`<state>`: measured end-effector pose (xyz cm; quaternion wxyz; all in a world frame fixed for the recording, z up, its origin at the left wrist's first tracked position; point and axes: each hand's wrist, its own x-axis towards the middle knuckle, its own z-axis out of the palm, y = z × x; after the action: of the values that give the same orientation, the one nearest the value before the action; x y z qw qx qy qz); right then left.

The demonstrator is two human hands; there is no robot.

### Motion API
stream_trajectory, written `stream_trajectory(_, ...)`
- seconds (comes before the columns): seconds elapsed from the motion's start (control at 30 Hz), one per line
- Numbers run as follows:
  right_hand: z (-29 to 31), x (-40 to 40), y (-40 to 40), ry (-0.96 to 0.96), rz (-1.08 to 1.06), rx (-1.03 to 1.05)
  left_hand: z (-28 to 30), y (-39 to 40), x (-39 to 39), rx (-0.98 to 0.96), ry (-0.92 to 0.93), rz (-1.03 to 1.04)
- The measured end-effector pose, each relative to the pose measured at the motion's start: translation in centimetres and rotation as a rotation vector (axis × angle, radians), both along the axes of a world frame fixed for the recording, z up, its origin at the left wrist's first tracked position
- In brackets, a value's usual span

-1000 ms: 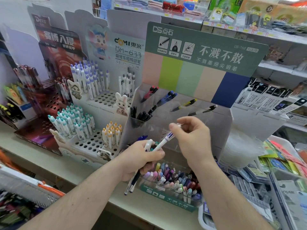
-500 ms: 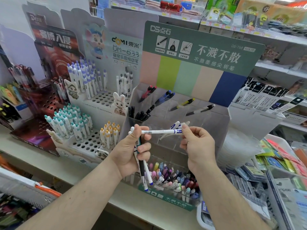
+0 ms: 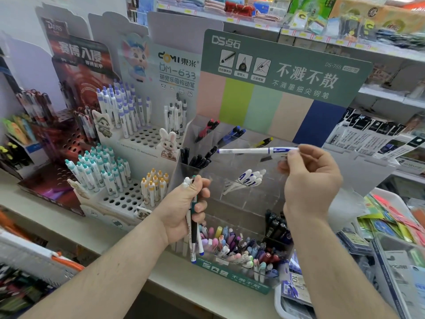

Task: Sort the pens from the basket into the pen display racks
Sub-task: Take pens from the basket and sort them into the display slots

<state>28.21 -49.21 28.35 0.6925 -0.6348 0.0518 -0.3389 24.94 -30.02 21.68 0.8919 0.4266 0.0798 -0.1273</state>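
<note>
While the right hand is pinching a blue-white pen level at 1 o'clock | left hand is clutching spare pens | judged next: tipping it into the matching pens' slot, 12 o'clock.

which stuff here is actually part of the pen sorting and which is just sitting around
Part of the job:
- white and blue pen pinched in the right hand
- bundle of pens gripped in the left hand
- clear pen rack
- white peg rack

Just lying about:
- folded towels
- leaflets
- colourful packets
</note>
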Motion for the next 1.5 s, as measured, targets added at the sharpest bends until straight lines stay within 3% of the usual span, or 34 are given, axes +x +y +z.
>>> stream_trajectory(0.17, -0.7, 1.6, -0.8, -0.097, -0.169, -0.396, -0.1, 0.1, 0.2, 0.048, 0.021, 0.029)
stream_trajectory(0.47, -3.8, 3.1, 0.6, 0.106, -0.091, -0.873, 0.0, 0.2, 0.3, 0.051, 0.034, 0.042)
stream_trajectory(0.6, -4.2, 3.5, 0.9, 0.235, 0.001, -0.952, -0.2, 0.3, 0.2, -0.01, 0.015, 0.042)
stream_trajectory(0.8, -4.4, 3.5, 0.9, 0.296, 0.067, -0.93, -0.4, 0.5, 0.1, 0.016, -0.01, 0.032)
stream_trajectory(0.93, -3.6, 2.1, 1.6, 0.168, 0.009, -0.826, -0.1, 0.4, -0.1, 0.061, -0.038, 0.012)
stream_trajectory(1.23, -3.9, -1.6, 4.5, 0.452, 0.621, -0.646, 0.3, -0.9, -1.0, 0.634, -0.225, -0.117)
stream_trajectory(1.4, -3.8, -1.5, 3.6, 0.449, 0.631, -0.396, 0.2, -0.8, -1.2, 0.494, -0.152, -0.169)
stream_trajectory(1.5, -3.3, -1.0, 2.1, 0.372, 0.54, -0.268, 0.0, 0.1, -1.1, 0.542, -0.092, -0.151)
